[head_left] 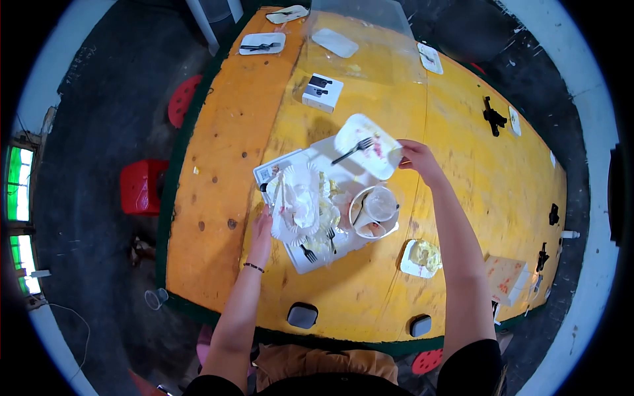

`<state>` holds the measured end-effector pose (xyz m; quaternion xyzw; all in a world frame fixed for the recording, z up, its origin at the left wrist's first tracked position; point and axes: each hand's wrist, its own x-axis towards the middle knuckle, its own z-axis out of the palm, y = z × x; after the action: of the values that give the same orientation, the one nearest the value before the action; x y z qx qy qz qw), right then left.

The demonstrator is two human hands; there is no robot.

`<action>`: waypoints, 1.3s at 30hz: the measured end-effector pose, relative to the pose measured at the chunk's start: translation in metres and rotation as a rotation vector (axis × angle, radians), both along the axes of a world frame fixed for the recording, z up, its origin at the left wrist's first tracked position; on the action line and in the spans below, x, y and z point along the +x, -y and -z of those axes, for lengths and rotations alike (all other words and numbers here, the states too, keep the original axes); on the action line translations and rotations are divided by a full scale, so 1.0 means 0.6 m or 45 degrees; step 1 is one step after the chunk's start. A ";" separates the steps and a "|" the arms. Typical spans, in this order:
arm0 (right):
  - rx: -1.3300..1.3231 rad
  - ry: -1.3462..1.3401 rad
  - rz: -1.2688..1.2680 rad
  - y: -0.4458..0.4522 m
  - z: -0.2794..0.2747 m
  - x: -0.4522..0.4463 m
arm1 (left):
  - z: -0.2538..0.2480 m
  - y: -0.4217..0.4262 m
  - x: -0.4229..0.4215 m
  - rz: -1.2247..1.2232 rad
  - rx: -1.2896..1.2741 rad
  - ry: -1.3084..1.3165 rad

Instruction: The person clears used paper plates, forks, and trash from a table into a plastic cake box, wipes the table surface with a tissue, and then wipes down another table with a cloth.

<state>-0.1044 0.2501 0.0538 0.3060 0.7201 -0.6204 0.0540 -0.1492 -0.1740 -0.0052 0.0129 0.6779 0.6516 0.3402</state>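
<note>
My right hand (417,160) pinches the right edge of a white foam plate (380,148), held tilted above the table. A black plastic fork (352,151) and food smears lie on that plate. My left hand (262,224) is at the left side of a pile of white fluted paper plates (300,208) over a white box lid (307,261). Its fingertips are partly hidden, so I cannot tell whether it grips the plates or the lid. Beside the pile stands a tub (354,211) holding a clear plastic cup (381,203). Black forks (308,253) and crumpled wrapping lie nearby.
A foam plate with cake-like food (424,257) sits to the right. Farther off are a small white box (322,92), a clear plastic sheet (360,33) and several used plates (262,44). Two grey cases (302,315) lie near the front edge; a red stool (142,187) stands left.
</note>
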 end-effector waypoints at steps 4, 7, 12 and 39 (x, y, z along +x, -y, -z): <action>0.147 0.176 -0.564 0.044 0.006 -0.053 | 0.054 0.014 -0.002 -0.017 -0.032 -0.218; 1.068 0.080 -0.862 0.070 -0.007 -0.099 | 0.066 0.018 -0.009 -0.069 -0.012 -0.150; 1.517 -0.270 -0.389 0.097 -0.100 -0.280 | 0.099 0.028 -0.015 -0.187 0.161 0.213; 1.938 -0.197 -0.363 0.052 -0.116 -0.459 | 0.090 0.051 -0.006 -0.012 0.174 -0.078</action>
<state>-0.3796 0.2189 0.1234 0.1192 0.9819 0.0382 -0.1420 -0.1529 -0.2049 -0.0590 0.0529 0.6419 0.6973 0.3146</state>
